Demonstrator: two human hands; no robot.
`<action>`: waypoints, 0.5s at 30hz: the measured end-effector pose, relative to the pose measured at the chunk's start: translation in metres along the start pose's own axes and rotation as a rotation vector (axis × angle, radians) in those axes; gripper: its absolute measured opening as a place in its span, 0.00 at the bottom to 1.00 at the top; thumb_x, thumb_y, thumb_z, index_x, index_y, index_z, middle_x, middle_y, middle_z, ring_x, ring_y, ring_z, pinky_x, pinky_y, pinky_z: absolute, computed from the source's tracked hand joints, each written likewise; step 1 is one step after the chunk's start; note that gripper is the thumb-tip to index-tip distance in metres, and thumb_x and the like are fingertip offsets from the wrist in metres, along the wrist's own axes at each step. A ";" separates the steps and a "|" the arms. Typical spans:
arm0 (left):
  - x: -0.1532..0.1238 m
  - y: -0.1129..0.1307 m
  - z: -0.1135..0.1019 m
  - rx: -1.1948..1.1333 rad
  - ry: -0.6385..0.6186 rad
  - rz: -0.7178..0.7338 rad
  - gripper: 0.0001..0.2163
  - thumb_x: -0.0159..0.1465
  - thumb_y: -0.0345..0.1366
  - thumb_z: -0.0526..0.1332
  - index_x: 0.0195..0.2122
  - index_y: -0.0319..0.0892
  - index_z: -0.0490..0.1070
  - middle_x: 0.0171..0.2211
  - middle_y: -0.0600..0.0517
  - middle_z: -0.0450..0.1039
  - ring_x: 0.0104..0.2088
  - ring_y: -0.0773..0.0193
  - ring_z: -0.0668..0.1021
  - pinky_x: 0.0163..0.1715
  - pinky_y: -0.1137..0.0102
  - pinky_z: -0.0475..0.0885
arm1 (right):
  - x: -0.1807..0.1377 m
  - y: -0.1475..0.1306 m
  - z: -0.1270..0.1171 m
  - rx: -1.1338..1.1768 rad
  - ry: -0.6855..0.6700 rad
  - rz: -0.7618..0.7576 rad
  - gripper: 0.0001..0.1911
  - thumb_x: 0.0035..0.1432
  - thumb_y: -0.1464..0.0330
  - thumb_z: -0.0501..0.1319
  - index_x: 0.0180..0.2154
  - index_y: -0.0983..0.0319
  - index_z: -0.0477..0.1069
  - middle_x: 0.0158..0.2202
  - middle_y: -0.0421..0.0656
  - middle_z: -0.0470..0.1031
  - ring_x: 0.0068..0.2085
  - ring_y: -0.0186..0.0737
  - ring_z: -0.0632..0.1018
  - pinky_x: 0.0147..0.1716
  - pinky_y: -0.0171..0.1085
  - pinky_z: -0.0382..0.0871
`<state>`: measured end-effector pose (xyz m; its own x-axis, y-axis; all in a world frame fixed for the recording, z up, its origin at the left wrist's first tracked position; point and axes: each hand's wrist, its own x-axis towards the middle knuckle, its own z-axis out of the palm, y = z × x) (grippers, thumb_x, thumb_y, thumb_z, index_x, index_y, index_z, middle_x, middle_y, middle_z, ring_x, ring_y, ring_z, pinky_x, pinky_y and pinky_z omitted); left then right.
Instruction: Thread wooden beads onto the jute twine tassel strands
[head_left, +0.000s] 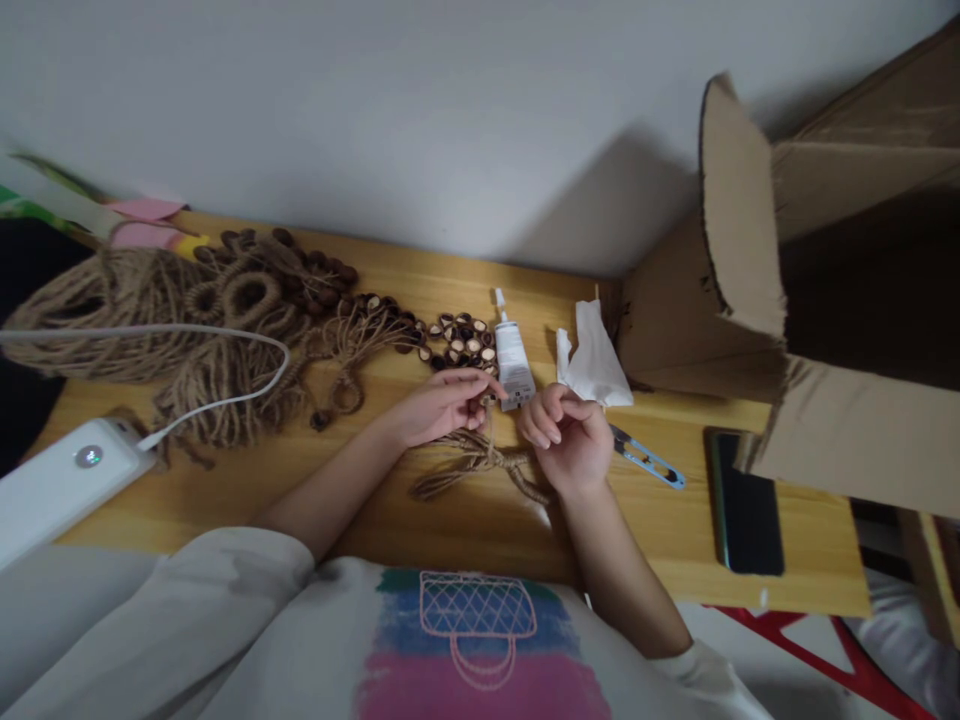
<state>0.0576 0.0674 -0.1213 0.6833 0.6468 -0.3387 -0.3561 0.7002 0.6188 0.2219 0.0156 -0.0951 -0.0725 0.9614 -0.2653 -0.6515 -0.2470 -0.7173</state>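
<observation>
My left hand (442,405) reaches over the wooden table (465,520), its fingertips pinched on something small next to the white glue tube (513,362). My right hand (568,435) is curled, fingers folded in, over one end of a knotted bundle of jute cord (472,465) that lies between both hands. I cannot make out what the right fingers hold. A cluster of dark brown and cream beads (461,340) sits just beyond the left hand.
A big heap of jute rope (187,320) fills the left. A white power bank (64,480) with a cable lies at the near left. A crumpled tissue (596,360), blue snips (645,460), a dark phone (744,510) and an open cardboard box (787,300) stand to the right.
</observation>
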 end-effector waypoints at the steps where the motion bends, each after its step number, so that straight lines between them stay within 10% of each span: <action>1: 0.000 0.000 0.000 0.002 -0.005 0.000 0.10 0.55 0.37 0.68 0.31 0.34 0.76 0.22 0.51 0.73 0.20 0.73 0.72 0.21 0.77 0.66 | 0.000 0.000 0.000 -0.003 -0.007 0.002 0.11 0.48 0.65 0.56 0.18 0.59 0.57 0.12 0.33 0.47 0.16 0.31 0.51 0.17 0.33 0.45; 15: 0.000 -0.001 -0.002 0.009 -0.008 -0.006 0.12 0.54 0.39 0.69 0.32 0.33 0.76 0.21 0.51 0.72 0.20 0.72 0.72 0.22 0.77 0.66 | -0.002 0.000 0.002 0.055 -0.054 0.054 0.12 0.47 0.68 0.58 0.17 0.61 0.60 0.11 0.33 0.51 0.15 0.28 0.53 0.17 0.32 0.45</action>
<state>0.0573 0.0675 -0.1232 0.6909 0.6399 -0.3366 -0.3460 0.7014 0.6232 0.2207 0.0143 -0.0932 -0.1483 0.9524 -0.2665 -0.6860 -0.2931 -0.6659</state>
